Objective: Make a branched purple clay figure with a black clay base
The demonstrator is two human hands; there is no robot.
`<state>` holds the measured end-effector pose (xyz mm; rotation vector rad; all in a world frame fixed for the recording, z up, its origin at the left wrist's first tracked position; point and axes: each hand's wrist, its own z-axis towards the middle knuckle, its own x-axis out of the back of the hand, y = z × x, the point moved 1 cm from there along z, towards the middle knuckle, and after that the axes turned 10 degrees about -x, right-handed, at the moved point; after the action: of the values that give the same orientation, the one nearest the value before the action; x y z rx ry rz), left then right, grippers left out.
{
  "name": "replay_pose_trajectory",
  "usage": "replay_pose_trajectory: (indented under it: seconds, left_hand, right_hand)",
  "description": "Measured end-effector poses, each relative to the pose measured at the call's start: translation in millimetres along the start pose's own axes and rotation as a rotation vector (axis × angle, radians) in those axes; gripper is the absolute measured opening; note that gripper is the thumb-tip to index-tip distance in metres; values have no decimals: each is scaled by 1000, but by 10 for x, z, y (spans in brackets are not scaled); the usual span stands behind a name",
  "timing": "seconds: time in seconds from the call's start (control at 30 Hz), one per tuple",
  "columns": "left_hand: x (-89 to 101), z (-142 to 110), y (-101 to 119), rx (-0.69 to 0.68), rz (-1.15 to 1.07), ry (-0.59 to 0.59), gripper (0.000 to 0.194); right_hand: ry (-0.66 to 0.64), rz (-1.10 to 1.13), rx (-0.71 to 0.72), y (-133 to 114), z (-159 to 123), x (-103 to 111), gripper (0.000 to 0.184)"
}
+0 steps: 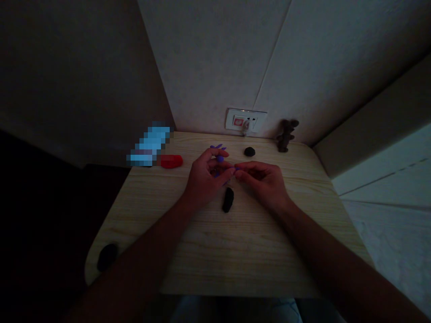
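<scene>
Here, one purple piece (237, 169) is pinched by left hand (205, 175) and right hand (266, 178), both partly closed; three black lumps (228, 200) are seen.

A white socket panel (245, 117) sits on the wall (215, 58) behind the table (235, 251), near a dark figurine (285, 137).

left hand (204, 175) and right hand (266, 178) pinch a small purple piece (237, 169) above the wooden table (262, 255).

Mid-frame, a piece (237, 169) sits between left hand (206, 175) and right hand (267, 179), a lump (228, 200) lower on the counter (202, 251), a figurine (285, 135) rightward.
</scene>
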<state>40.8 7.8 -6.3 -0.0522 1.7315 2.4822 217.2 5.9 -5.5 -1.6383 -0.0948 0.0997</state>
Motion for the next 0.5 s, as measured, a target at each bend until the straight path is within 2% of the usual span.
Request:
replay_pose_trajectory:
  seconds: [0.2,0.5]
  left_hand:
    - [11,0,16,17,-9,-14,41]
    - [1,3,43,12,27,16,45]
  right_hand:
    - [24,-48,18,-13,-2,13,23]
    - [-21,1,8,-54,19,16,30]
